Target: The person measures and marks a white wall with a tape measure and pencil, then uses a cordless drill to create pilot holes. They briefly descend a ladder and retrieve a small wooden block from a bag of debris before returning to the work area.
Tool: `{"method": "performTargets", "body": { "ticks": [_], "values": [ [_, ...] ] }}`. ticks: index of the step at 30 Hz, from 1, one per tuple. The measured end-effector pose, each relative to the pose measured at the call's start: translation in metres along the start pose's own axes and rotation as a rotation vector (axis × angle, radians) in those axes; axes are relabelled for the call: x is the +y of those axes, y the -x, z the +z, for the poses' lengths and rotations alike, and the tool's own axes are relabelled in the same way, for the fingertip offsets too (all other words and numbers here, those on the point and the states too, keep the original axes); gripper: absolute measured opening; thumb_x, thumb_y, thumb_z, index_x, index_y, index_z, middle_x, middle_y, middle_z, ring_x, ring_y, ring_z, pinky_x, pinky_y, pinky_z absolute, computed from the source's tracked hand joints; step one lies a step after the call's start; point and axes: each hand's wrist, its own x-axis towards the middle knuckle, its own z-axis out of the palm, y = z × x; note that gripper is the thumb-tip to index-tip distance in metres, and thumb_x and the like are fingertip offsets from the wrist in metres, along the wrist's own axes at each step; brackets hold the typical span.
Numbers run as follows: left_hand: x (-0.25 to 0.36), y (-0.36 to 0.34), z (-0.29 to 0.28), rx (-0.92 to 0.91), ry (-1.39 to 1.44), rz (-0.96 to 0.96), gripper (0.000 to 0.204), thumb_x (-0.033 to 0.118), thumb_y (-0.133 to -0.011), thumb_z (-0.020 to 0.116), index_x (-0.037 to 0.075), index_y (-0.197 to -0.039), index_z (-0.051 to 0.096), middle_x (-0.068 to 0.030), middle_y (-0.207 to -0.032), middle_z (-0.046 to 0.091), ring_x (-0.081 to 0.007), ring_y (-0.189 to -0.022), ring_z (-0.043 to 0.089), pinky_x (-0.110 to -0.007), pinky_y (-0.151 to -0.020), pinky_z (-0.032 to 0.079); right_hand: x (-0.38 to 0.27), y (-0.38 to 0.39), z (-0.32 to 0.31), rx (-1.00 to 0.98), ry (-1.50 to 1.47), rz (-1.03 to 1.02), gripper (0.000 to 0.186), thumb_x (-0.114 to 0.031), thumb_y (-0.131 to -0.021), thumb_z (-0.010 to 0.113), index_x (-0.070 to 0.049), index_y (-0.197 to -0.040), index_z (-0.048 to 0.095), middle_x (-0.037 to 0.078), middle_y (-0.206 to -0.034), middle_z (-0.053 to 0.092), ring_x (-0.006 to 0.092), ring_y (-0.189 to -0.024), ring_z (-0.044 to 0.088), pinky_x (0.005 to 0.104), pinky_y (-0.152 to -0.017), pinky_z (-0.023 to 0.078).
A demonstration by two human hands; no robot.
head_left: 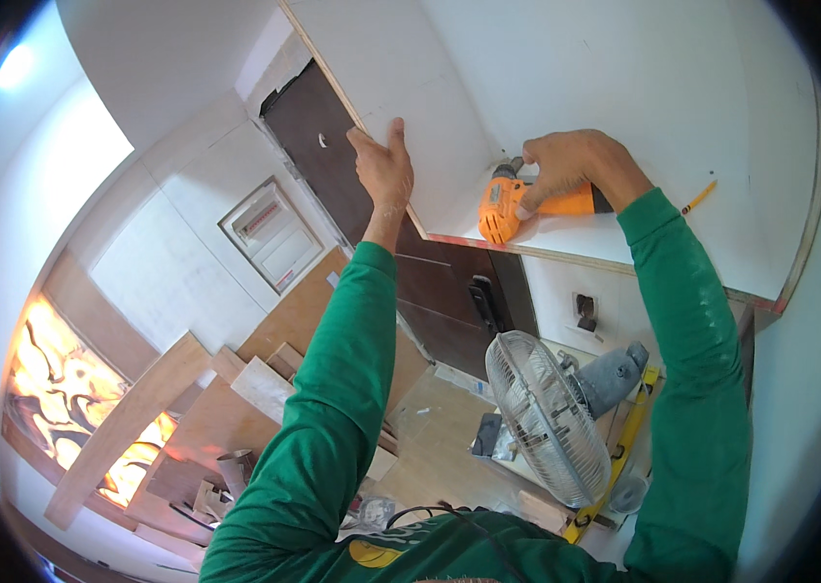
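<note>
A white open-fronted cabinet (624, 68) with raw board edges hangs in front of me at the upper right. My left hand (384, 177) grips the front edge of its left side panel (386, 73), and the fingers behind the panel are partly hidden. Inside, on the bottom board, lies an orange power drill (500, 211) on its side, its dark chuck pointing toward the back. My right hand (576, 165) is closed around the drill, thumb on the near side. A thin yellow pencil-like stick (699, 197) rests to the right of that hand.
Below the cabinet stand a fan (547, 418) with a wire cage and a long yellow spirit level (629, 428). Wooden boards (265, 389) lean at the lower left. Behind are a dark brown door (430, 282) and a wall panel box (272, 233).
</note>
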Motion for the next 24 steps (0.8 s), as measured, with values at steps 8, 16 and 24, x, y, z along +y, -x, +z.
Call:
{"method": "performTargets", "body": {
  "ticks": [8,16,24],
  "values": [
    [0.003,0.001,-0.001,0.003,0.055,0.001,0.056,0.046,-0.104,0.072,0.0,-0.122,0.046,-0.0319,-0.109,0.074,-0.0516,-0.105,0.073,-0.057,-0.094,0.055,-0.003,-0.005,0.006,-0.115,-0.012,-0.008,0.121,-0.068,-0.058,0.096,-0.003,-0.154,0.059,0.023,-0.147,0.067,0.0391,-0.134,0.067,0.052,-0.109,0.054],
    [-0.007,0.002,0.003,0.072,0.188,0.082,0.05,0.036,-0.105,0.074,-0.003,-0.124,0.049,-0.0308,-0.115,0.074,-0.0481,-0.109,0.074,-0.052,-0.095,0.056,0.001,-0.023,0.022,-0.123,0.089,-0.089,0.093,-0.062,-0.06,0.096,-0.007,-0.132,0.076,0.016,-0.125,0.078,0.0345,-0.11,0.075,0.0476,-0.094,0.058],
    [-0.003,0.004,0.002,0.021,0.237,0.03,0.054,0.037,-0.104,0.076,-0.006,-0.124,0.049,-0.0265,-0.116,0.067,-0.0366,-0.111,0.067,-0.047,-0.102,0.051,0.005,-0.009,0.032,-0.051,-0.046,-0.068,0.091,-0.06,-0.059,0.097,-0.01,-0.132,0.076,0.014,-0.123,0.079,0.0336,-0.11,0.075,0.0474,-0.095,0.056]
  ]
}}
